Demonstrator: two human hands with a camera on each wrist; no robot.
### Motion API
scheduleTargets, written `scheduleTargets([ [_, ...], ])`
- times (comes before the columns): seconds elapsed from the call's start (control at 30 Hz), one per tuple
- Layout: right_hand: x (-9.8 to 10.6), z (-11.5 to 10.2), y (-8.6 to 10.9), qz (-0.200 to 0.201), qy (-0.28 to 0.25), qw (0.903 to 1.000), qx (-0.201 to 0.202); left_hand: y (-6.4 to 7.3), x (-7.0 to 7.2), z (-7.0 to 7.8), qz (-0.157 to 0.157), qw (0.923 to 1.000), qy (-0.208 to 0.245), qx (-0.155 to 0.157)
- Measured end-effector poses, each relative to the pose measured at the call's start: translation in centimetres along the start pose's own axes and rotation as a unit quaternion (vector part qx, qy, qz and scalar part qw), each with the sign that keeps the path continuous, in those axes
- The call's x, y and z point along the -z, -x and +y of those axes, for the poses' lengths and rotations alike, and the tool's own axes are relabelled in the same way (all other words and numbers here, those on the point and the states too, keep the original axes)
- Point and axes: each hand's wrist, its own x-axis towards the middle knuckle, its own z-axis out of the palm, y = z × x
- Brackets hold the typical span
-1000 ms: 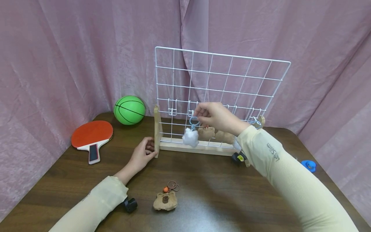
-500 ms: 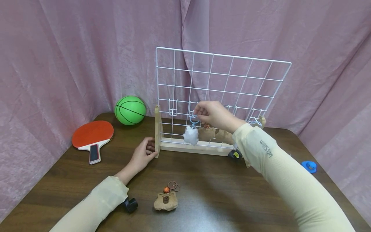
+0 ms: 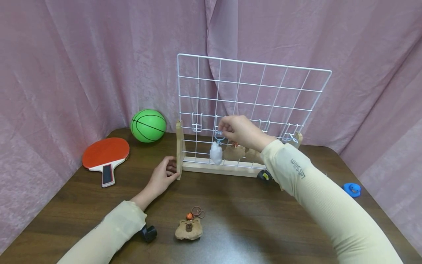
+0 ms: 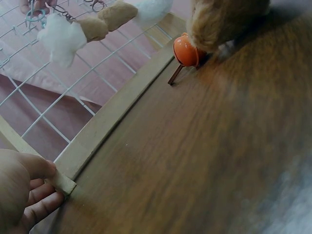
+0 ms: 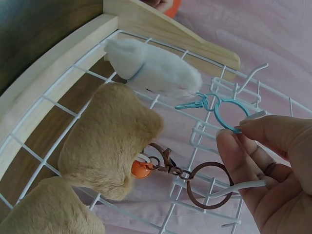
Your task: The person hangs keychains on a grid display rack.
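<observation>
Head view: the right hand [image 3: 245, 131] pinches the blue ring [image 3: 219, 136] between thumb and fingertips, at about nine o'clock from its knuckles. The white plush [image 3: 216, 153] hangs at six o'clock below the ring, in front of the grid [image 3: 242, 61]. Taking the ring rather than the plush probably lets the weight dangle straight and keeps the loop steerable. The left hand [image 3: 160, 176] grips the end of the wooden stand [image 3: 221, 169] at its three o'clock, presumably to stop it sliding. The left forearm enters from seven o'clock; the right reaches in from five, across the grid's right part. A brown keychain [image 3: 189, 230] lies at five o'clock from the left hand, likely kept there within reach.

Left wrist view: the left hand, at eight o'clock, has its thumb on one side of the stand's foot and its bent fingers on the other, a low hold that seems meant for steadying. The white plush hangs at ten o'clock.

Right wrist view: the right hand, at four o'clock, is closed to a fingertip pinch, just beside a hook [image 5: 257, 115]; whether the blue ring is over it, I cannot tell. A brown ring [image 5: 209, 185] hangs round another hook, its brown plush [image 5: 109, 141] at nine o'clock.
</observation>
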Motion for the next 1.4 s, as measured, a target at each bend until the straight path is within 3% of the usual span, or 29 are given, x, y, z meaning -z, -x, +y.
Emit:
scheduleTargets([
  [0.23,0.4,-0.1,0.0,0.002,-0.001,0.9999,-0.015,0.1,0.1,0.0,0.001,1.0000,-0.002,0.004],
  [0.77,2.1,-1.6,0.8,0.047,-0.037,0.9981,0.011,0.1,0.3,0.0,0.005,1.0000,0.007,0.003],
  [1.4,0.6,-2.3,2.9,0.063,-0.075,0.9945,0.035,0.2,0.3,0.0,0.005,0.9999,0.009,0.003],
])
